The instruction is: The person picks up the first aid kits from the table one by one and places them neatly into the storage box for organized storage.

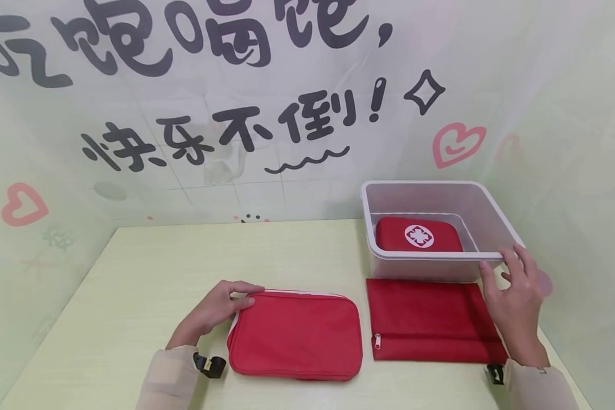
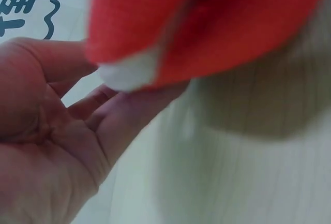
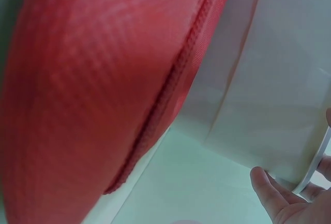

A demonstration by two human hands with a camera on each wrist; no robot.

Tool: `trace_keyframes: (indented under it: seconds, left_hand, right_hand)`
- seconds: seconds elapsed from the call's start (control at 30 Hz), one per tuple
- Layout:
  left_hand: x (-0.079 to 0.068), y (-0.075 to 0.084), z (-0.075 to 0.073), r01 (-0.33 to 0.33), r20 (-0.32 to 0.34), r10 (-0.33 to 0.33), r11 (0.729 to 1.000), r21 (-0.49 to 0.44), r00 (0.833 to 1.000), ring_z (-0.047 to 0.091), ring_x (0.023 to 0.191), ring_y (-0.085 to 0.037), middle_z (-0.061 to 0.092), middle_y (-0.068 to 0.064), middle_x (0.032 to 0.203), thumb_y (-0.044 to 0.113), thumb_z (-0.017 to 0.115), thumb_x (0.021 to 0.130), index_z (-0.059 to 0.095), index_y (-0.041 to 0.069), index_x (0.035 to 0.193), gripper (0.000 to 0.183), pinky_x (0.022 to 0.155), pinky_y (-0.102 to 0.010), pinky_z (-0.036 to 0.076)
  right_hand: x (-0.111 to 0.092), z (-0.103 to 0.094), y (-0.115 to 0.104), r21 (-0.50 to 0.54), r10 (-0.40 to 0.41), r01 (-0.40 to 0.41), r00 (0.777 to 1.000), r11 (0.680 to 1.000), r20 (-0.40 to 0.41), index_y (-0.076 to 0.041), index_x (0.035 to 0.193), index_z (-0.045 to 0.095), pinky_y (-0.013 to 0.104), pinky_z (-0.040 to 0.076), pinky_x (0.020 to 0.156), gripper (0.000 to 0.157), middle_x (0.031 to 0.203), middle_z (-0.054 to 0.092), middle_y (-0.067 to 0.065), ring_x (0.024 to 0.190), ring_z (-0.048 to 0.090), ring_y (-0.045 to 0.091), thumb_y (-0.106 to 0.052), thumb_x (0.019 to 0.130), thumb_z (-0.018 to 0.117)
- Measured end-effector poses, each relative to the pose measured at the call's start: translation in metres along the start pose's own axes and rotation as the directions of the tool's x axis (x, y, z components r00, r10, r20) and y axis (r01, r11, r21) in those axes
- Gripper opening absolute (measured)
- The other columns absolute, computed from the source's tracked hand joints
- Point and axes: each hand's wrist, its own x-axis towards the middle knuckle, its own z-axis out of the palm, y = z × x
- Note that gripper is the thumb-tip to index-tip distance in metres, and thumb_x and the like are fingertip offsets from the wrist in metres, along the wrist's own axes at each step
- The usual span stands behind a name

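A red zip pouch with white edging (image 1: 297,336) lies in front of me. My left hand (image 1: 217,307) pinches its far left corner, thumb on one side and fingers on the other; the left wrist view shows that corner between them. At the right, my right hand (image 1: 515,290) holds the front right corner of a grey-white plastic bin (image 1: 420,267) by its rim. Inside the bin sits a red first-aid case (image 1: 392,233) with a white cross emblem. A flat red zippered bag (image 1: 430,313) lies before the bin, partly behind my right forearm.
The pale wooden table (image 1: 148,279) meets a printed wall sheet (image 1: 307,199) along its back edge. Another light wall (image 1: 584,228) stands close to the bin's right side. Small black wrist devices (image 1: 212,366) sit at both cuffs.
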Motion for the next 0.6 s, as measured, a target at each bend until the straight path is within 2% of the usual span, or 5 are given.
trace_keyframes:
  seconds: [0.17, 0.27, 0.47, 0.6]
  left_hand:
    - [0.0019, -0.0018, -0.0006, -0.044, -0.001, 0.044, 0.998, 0.041, 0.999, 0.06, 0.118, -0.033, 0.065, -0.018, 0.127, -0.002, 0.06, 0.095, 0.071, 0.004, 0.122, 0.03, 0.084, -0.03, 0.057]
    - [0.0038, -0.0029, -0.0009, -0.061, -0.008, 0.062, 0.996, 0.063, 0.998, 0.059, 0.12, -0.034, 0.066, -0.015, 0.125, -0.004, 0.057, 0.096, 0.072, 0.006, 0.121, 0.031, 0.088, -0.029, 0.054]
    - [0.0067, -0.0042, -0.0008, -0.057, -0.022, 0.058, 0.997, 0.057, 0.998, 0.061, 0.114, -0.028, 0.068, -0.014, 0.122, -0.006, 0.054, 0.096, 0.072, 0.005, 0.122, 0.033, 0.084, -0.025, 0.051]
    - [0.0063, -0.001, 0.0011, -0.03, -0.045, 0.031, 0.999, 0.022, 0.999, 0.063, 0.105, -0.024, 0.069, -0.013, 0.119, -0.005, 0.052, 0.098, 0.069, 0.002, 0.125, 0.032, 0.08, -0.024, 0.051]
  right_hand:
    - [0.0004, -0.0007, -0.0012, -0.012, -0.001, 0.001, 1.0, 1.0, 0.004, 0.003, 0.124, 0.061, -0.006, 0.028, 0.078, 0.039, 0.142, 0.049, 0.023, 0.123, 0.051, 0.042, -0.011, 0.089, 0.072]
    - [0.0008, -0.0012, -0.0025, -0.019, 0.001, 0.0, 1.0, 1.0, 0.007, 0.003, 0.124, 0.061, -0.006, 0.028, 0.077, 0.039, 0.142, 0.049, 0.022, 0.122, 0.051, 0.042, -0.011, 0.089, 0.072]
    - [0.0006, -0.0005, -0.0048, -0.013, 0.017, -0.017, 1.0, 1.0, 0.005, 0.003, 0.122, 0.063, -0.006, 0.028, 0.078, 0.037, 0.143, 0.049, 0.02, 0.124, 0.05, 0.041, -0.011, 0.089, 0.073]
    - [0.0019, -0.0002, -0.006, -0.007, 0.015, -0.015, 1.0, 1.0, 0.001, 0.004, 0.121, 0.063, -0.006, 0.029, 0.078, 0.037, 0.142, 0.049, 0.021, 0.123, 0.051, 0.042, -0.011, 0.089, 0.072]
